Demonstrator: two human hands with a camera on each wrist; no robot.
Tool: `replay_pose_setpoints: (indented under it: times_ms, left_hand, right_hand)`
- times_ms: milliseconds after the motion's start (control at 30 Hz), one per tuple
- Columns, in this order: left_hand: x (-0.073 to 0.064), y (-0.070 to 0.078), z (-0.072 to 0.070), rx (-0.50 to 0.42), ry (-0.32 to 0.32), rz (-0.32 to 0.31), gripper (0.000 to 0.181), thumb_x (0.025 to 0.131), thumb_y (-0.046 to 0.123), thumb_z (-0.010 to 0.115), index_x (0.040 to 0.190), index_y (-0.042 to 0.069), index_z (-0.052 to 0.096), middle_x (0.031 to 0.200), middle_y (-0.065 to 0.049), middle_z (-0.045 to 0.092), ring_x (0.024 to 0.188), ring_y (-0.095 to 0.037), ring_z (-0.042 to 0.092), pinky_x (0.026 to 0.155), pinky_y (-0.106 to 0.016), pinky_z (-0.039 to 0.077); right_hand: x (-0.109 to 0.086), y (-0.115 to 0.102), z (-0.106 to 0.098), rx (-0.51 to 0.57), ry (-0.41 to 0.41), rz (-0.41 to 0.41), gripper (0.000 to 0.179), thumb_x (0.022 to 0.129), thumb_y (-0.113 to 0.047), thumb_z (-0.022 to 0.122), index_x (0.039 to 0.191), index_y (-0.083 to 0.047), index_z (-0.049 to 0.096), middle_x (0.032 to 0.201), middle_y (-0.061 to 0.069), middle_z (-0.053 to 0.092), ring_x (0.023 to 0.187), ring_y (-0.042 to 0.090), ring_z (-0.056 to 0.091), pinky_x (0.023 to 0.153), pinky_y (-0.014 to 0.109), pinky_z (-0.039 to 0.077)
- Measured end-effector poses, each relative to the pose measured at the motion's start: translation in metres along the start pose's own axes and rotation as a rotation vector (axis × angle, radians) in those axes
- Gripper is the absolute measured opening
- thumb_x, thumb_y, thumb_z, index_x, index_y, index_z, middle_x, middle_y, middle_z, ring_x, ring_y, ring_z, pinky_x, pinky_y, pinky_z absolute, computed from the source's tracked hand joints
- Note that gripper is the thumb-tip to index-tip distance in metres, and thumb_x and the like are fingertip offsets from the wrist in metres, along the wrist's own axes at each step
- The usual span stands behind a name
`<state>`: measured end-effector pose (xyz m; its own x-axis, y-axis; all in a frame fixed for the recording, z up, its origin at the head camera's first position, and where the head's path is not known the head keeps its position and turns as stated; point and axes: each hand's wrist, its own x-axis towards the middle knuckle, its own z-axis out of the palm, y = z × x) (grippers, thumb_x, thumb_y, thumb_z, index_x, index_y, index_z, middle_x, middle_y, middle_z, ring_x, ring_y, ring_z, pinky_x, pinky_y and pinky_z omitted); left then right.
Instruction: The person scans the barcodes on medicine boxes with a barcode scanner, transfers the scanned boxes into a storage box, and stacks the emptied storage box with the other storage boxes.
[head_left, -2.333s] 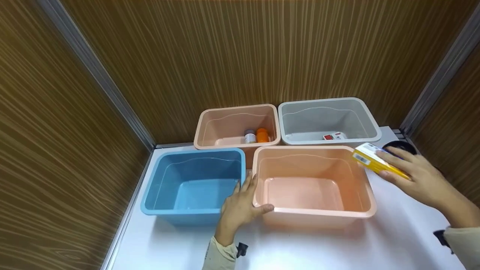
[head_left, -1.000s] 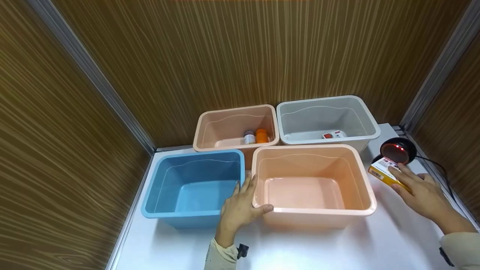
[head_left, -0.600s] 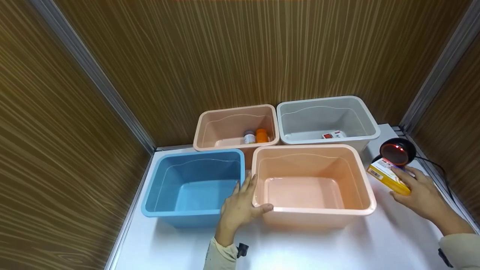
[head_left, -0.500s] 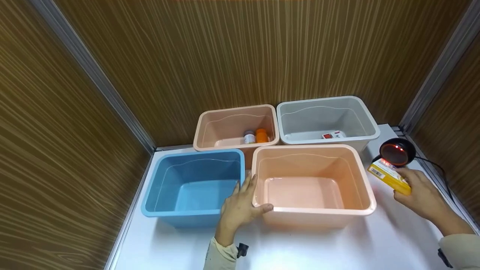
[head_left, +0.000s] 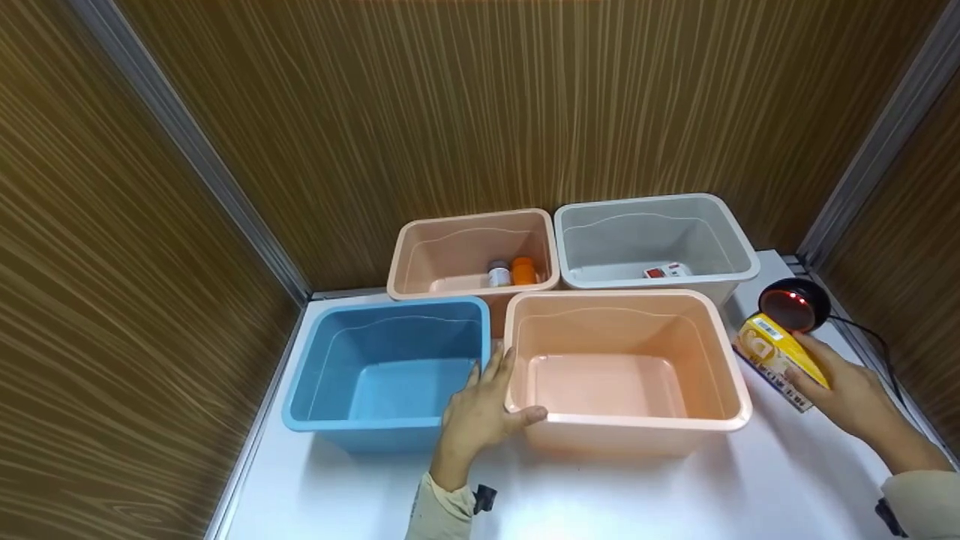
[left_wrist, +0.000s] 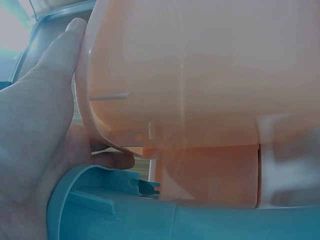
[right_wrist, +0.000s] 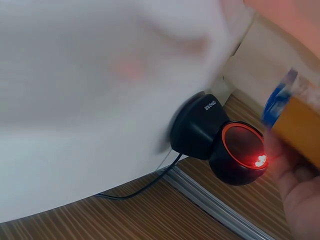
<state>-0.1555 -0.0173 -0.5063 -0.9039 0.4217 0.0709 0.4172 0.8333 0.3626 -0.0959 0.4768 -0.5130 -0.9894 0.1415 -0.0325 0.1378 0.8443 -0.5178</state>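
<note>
My right hand [head_left: 855,390] grips a yellow medicine box [head_left: 776,354] at its right end, in front of a black barcode scanner [head_left: 793,306] with red lights lit. A white barcode label shows on the box's upper yellow side; a printed face points toward me. In the right wrist view the box [right_wrist: 301,125] is cut off by the frame edge, beside the scanner's round window [right_wrist: 242,145]. My left hand [head_left: 480,412] rests between the blue bin [head_left: 382,426] and the front peach bin [head_left: 630,424], fingers extended, thumb over the peach bin's near rim.
Behind stand another peach bin [head_left: 427,259] with a white bottle [head_left: 499,274] and an orange bottle [head_left: 523,271], and a grey bin [head_left: 630,238] with a small red-and-white box [head_left: 666,271]. The scanner's cable [head_left: 885,349] runs along the right wall. Wood-grain panels [head_left: 480,112] enclose the table.
The box came from over the peach bin's right corner to the scanner, then turned in my right hand, so a different side with a barcode faces up. The left hand stayed put.
</note>
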Motion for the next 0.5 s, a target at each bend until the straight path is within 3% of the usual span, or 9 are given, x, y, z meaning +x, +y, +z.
replay_pose_setpoints:
  times_ms: [67,167,267,400,500]
  left_hand:
    - [0.0002,0.0001,0.0,0.007,0.003,0.001,0.11,0.068,0.089,0.033,0.153,0.021,0.016,0.158,0.001,0.009,0.129,-0.049,0.03,0.056,-0.043,0.048]
    - [0.0004,0.0003,0.0003,0.005,0.004,0.003,0.11,0.068,0.089,0.032,0.153,0.02,0.017,0.158,0.001,0.008,0.129,-0.049,0.03,0.055,-0.042,0.048]
    - [0.0005,0.0003,0.0002,0.001,0.001,0.004,0.11,0.068,0.089,0.033,0.153,0.02,0.016,0.158,0.001,0.008,0.13,-0.049,0.029,0.048,-0.035,0.044]
    - [0.0,-0.0001,-0.0002,-0.012,0.004,0.01,0.11,0.069,0.088,0.034,0.153,0.019,0.017,0.158,-0.001,0.008,0.131,-0.049,0.027,0.042,-0.03,0.039]
    - [-0.0007,-0.0003,-0.0005,-0.018,0.009,0.012,0.11,0.069,0.088,0.035,0.153,0.019,0.017,0.157,-0.002,0.009,0.13,-0.05,0.027,0.039,-0.028,0.036]
  right_hand:
    - [-0.0013,0.0004,-0.0006,0.03,-0.018,0.001,0.077,0.095,-0.049,0.048,0.152,-0.011,0.013,0.13,0.038,0.036,0.09,0.046,0.045,0.059,0.045,0.053]
    - [-0.0037,0.0016,-0.001,0.028,0.019,-0.033,0.071,0.095,-0.05,0.046,0.151,-0.013,0.022,0.124,0.034,0.042,0.089,0.041,0.047,0.059,0.042,0.051]
    - [-0.0063,0.0032,-0.0005,0.041,0.109,-0.07,0.057,0.098,-0.043,0.045,0.147,-0.016,0.036,0.119,0.027,0.046,0.087,0.034,0.048,0.059,0.034,0.047]
    - [-0.008,0.004,-0.0014,0.117,0.214,-0.063,0.046,0.101,-0.037,0.041,0.14,-0.015,0.047,0.123,0.023,0.045,0.087,0.029,0.044,0.056,0.023,0.041]
    - [-0.0076,0.0032,-0.0041,0.177,0.21,-0.013,0.052,0.1,-0.041,0.041,0.14,-0.008,0.045,0.128,0.027,0.04,0.092,0.034,0.042,0.06,0.03,0.041]
